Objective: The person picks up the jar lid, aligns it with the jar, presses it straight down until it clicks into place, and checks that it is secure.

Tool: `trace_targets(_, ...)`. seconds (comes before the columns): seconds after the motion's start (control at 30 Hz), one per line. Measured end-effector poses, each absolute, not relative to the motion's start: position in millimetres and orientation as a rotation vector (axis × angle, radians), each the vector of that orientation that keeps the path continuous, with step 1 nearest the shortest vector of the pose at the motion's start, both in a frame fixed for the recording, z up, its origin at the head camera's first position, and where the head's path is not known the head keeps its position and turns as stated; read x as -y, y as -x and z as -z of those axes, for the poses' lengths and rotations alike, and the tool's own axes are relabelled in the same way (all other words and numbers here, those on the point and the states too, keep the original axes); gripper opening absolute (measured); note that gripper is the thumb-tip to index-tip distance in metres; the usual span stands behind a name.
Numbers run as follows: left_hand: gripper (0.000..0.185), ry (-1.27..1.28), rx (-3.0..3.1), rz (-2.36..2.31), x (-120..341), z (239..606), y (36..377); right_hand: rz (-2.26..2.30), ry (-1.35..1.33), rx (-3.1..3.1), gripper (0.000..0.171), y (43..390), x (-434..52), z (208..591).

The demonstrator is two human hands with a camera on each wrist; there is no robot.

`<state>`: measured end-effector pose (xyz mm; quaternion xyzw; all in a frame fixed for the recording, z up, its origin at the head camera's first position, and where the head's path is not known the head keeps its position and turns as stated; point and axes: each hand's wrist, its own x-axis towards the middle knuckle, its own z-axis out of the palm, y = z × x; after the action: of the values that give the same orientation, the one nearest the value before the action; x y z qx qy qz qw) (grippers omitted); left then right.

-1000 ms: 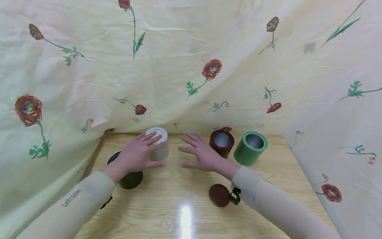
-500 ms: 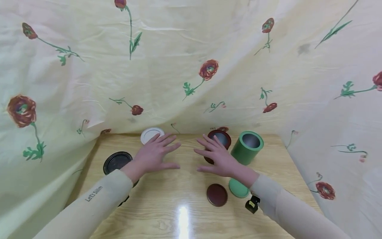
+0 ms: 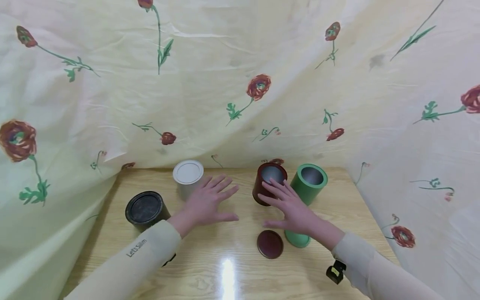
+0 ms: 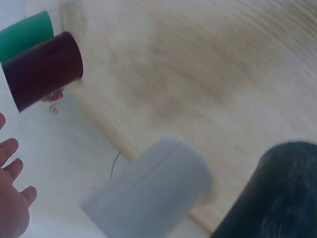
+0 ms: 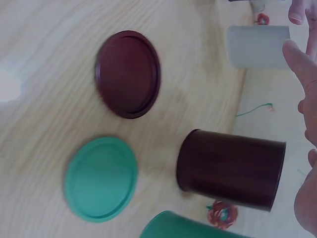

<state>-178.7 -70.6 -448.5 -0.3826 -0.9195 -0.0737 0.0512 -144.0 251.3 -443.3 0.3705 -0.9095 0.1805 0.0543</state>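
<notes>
Two hands: left hand at centre and right hand right of centre, fingers spread wide, holding nothing.
Dark red canister: right of centre, upright, open-topped, just beyond the right hand, the nearer one.
Green canister: open, beside it, rightward.
Lids: dark red lid and green lid, flat on the table, lower right.
Left side: lidded white canister, just beyond the left hand; lidded black canister.

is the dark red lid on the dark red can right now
No, the dark red lid lies on the table, apart from the open dark red can.
</notes>
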Motion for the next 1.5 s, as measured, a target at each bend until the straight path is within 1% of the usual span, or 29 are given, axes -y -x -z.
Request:
trace_targets(0.23, 0.09, 1.186, 2.77, 0.26, 54, 469, 167, -0.512, -1.108, 2.739, 0.088, 128, -267, 457)
trace_targets(0.5, 0.095, 1.176, 2.856, 0.255, 36, 490, 157, -0.481, -1.082, 2.745, 0.092, 115, -281, 474)
trace_targets(0.8, 0.1, 1.138, 2.914, 0.209, 20, 516, 150, -0.504, -1.083, 2.754, 0.097, 108, -294, 497)
trace_targets(1.07, 0.104, 1.136, 2.937, 0.193, 9, 533, 139, -0.467, -1.094, 2.787, 0.105, 106, -303, 515)
trace_targets(1.5, 0.105, 1.135, 2.921, 0.182, 0, 555, 132, -0.46, -1.085, 2.816, 0.102, 104, -310, 534)
